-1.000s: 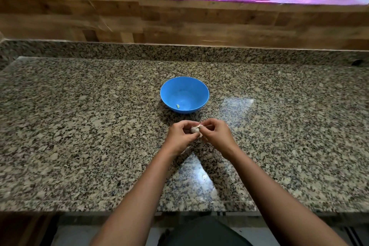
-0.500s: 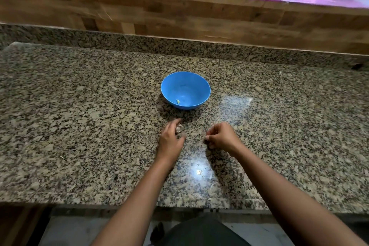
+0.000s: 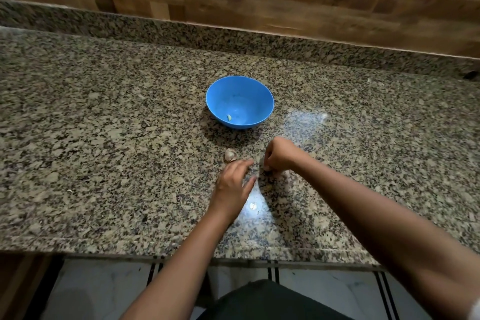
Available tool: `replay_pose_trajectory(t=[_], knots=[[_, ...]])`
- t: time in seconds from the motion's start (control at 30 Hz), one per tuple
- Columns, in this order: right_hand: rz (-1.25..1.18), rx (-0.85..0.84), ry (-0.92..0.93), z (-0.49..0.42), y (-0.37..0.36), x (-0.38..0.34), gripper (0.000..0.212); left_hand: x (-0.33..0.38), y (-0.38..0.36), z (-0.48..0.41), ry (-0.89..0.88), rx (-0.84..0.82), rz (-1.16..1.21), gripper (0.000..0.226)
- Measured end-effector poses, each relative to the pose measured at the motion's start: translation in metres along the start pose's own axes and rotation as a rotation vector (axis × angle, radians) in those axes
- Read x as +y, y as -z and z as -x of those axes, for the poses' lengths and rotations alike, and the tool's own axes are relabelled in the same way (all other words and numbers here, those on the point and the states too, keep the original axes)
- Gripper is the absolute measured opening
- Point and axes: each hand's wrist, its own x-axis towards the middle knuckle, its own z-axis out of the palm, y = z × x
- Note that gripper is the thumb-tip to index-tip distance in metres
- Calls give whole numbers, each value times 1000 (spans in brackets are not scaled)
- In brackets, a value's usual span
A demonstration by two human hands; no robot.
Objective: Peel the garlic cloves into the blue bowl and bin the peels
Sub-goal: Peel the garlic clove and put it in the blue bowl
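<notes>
Left hand (image 3: 233,182) lies spread, fingertips at the garlic (image 3: 230,154) on the counter (image 3: 104,138); right hand (image 3: 279,154) curled tight, contents cannot be told.

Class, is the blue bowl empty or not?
Not empty: the blue bowl holds one small pale piece near its front wall.

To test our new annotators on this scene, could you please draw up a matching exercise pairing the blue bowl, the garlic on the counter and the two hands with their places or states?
Things:
1. blue bowl
2. garlic
3. left hand
4. right hand

Places or states:
A. fingers curled
B. lies on the counter, on the person's side of the bowl
C. fingers stretched out
D. holds one small pale piece

Pairs: 1-D, 2-B, 3-C, 4-A
</notes>
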Motion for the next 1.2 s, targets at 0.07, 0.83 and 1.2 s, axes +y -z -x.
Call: replay_pose_trajectory(t=[0.07,0.83,1.2], knots=[[105,11,27,0,0,-5,13,2,1,0,11,-5,1,36],[-1744,-180,-79,59,-34,42,14,32,19,-24,309,-197,773,8],[-1738,-89,-147,52,-34,33,9,32,25,-20,224,-364,640,10]])
